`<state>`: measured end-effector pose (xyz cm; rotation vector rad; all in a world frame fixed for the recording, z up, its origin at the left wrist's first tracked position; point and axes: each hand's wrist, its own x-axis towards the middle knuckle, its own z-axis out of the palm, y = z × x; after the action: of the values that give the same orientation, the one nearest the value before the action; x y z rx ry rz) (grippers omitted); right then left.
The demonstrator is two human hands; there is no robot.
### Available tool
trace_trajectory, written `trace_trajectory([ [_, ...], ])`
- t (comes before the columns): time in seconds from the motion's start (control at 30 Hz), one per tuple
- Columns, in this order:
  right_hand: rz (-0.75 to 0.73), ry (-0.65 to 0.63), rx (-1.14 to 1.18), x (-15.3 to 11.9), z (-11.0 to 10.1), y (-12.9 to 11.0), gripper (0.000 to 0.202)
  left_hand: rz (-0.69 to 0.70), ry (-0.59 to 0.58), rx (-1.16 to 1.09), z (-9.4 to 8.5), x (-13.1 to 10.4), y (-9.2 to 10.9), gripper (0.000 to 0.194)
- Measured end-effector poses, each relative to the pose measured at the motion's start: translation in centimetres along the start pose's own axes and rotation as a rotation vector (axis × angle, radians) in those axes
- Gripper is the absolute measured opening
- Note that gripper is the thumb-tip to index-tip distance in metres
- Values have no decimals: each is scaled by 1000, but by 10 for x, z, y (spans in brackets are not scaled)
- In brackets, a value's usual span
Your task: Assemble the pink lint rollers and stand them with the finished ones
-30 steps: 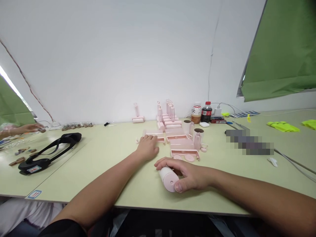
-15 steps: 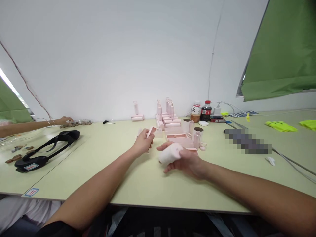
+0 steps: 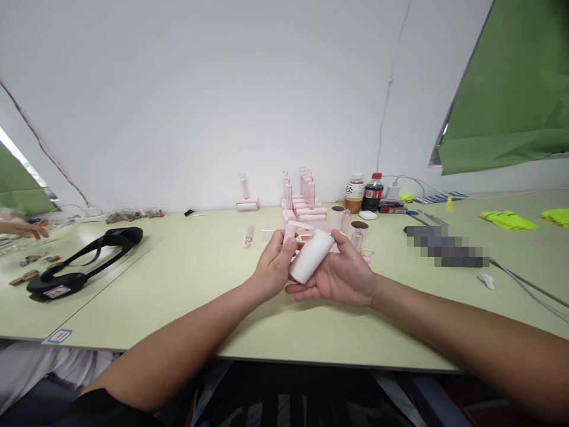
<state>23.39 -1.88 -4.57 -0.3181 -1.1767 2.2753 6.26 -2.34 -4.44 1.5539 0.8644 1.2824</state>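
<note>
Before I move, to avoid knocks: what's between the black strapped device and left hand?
Head view: bare tabletop with one seam; a pink piece lies farther back.

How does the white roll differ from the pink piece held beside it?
The white roll is a thick cylinder, while the pink piece looks slimmer, though fingers hide part of it. The roll is white along its side; the piece is pale pink. The roll lies tilted across the open palm of the right hand, whereas the piece is gripped between thumb and fingers of the left hand. Both are held above the table.
</note>
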Motion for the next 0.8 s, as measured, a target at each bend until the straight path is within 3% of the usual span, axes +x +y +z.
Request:
trace_trajectory([
  [0.13, -45, 27, 43, 2, 0, 3, 67, 4, -15, -8, 6, -2, -5, 41],
  [0.27, -123, 37, 16, 2, 2, 5, 52, 45, -109, 13, 3, -4, -8, 40],
  [0.37, -168, 47, -77, 1, 3, 6, 47, 162, -168, 104, -5, -4, -5, 41],
  [0.5, -213, 85, -250, -2, 3, 6, 50, 370, -178, 339, -15, -3, 1, 43],
  [0.67, -323, 144, -689, -5, 0, 7, 44, 520, -197, 364, -19, -5, 9, 39],
  [0.8, -336, 120, -923, -6, 7, 7, 40, 485, -231, 344, -17, -9, 13, 37],
])
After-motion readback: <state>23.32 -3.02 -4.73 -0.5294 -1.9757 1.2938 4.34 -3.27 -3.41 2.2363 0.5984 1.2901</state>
